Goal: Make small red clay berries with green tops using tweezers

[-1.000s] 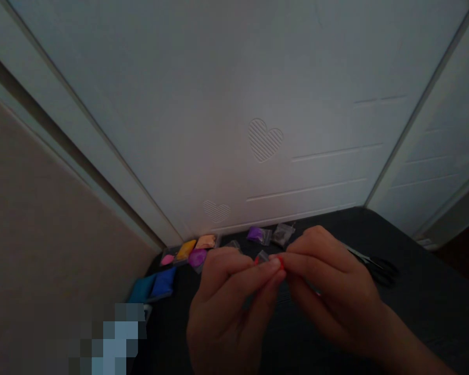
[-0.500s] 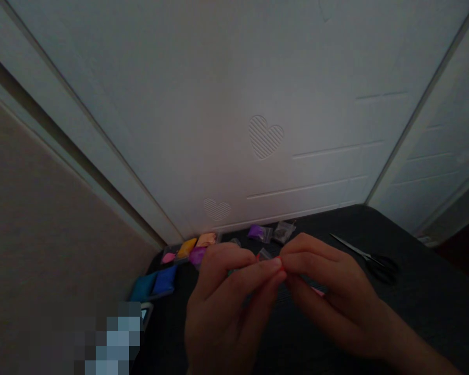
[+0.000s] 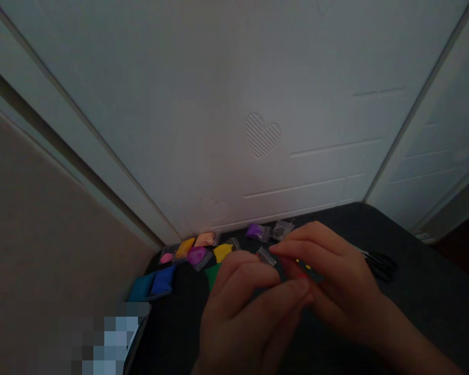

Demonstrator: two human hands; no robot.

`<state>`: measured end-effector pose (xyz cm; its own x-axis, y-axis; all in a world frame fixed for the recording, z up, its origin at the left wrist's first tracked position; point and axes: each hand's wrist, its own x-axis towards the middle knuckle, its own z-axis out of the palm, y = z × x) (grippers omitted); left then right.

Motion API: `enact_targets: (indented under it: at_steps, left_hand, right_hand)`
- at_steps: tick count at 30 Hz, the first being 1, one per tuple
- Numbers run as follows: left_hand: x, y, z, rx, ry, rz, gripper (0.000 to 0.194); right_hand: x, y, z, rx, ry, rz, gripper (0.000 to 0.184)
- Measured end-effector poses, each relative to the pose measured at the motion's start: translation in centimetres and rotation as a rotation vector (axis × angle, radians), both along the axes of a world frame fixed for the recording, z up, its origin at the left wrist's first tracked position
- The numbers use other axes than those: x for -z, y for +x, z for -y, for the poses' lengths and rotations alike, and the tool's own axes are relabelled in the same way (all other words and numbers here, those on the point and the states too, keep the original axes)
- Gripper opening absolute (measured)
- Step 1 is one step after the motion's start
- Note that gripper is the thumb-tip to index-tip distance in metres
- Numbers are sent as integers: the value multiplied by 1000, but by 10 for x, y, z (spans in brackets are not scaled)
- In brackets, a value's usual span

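My left hand (image 3: 250, 312) is closed, thumb and finger pinching a small red piece (image 3: 303, 277) that looks like modelling clay. Most of it is hidden behind the fingertips. My right hand (image 3: 336, 276) is right beside it, its thumb against the left fingertips and its bent fingers apart from the thumb. In the gap of the right hand, small yellow spots (image 3: 308, 267) show on something I cannot make out. Just behind the hands lies a clear plastic bag (image 3: 266, 255). A green packet (image 3: 211, 274) is partly covered by my left hand.
Along the back of the dark table (image 3: 336, 219) lie a yellow packet (image 3: 222, 253), a purple packet (image 3: 257, 232), a grey packet (image 3: 282, 230) and several others. Blue packets (image 3: 163, 280) sit at the left. Black-handled scissors (image 3: 381, 263) lie at the right, partly behind my hand.
My left fingertips have moved right and down with the red piece. My right index finger has come away from it, and the hands now overlap more. The yellow and green packets have come into sight.
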<state>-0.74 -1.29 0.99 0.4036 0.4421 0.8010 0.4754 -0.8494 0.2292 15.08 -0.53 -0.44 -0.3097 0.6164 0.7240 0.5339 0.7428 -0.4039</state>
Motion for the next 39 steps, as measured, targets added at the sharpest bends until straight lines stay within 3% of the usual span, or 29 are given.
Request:
enact_targets:
  at_steps: [7, 13, 16, 20, 25, 30, 35, 39]
  left_hand:
    - [3, 1, -4, -17, 9, -60, 10]
    - [5, 1, -5, 127, -239, 42, 12]
    - [10, 2, -5, 207, -479, 355, 10]
    - [17, 1, -10, 379, -871, 903, 9]
    - [14, -1, -17, 549, -1164, 1176, 9]
    - [12, 0, -18, 590, -1257, 1303, 10]
    - [17, 0, -19, 629, -1210, 1263, 14]
    - [17, -1, -19, 570, -1225, 1290, 11]
  right_hand:
    - [0, 0, -2, 46, -30, 46, 24]
    - [-5, -1, 2, -129, -352, -128, 19]
    - [-7, -4, 4, -159, -460, -197, 14]
    - [-6, -4, 2, -97, -465, -202, 15]
    - [-4, -3, 1, -88, -438, -224, 14]
    - [-3, -2, 2, -98, -401, -243, 14]
    - [-3, -2, 0, -102, -362, -259, 14]
    - [-3, -1, 1, -111, -384, -256, 14]
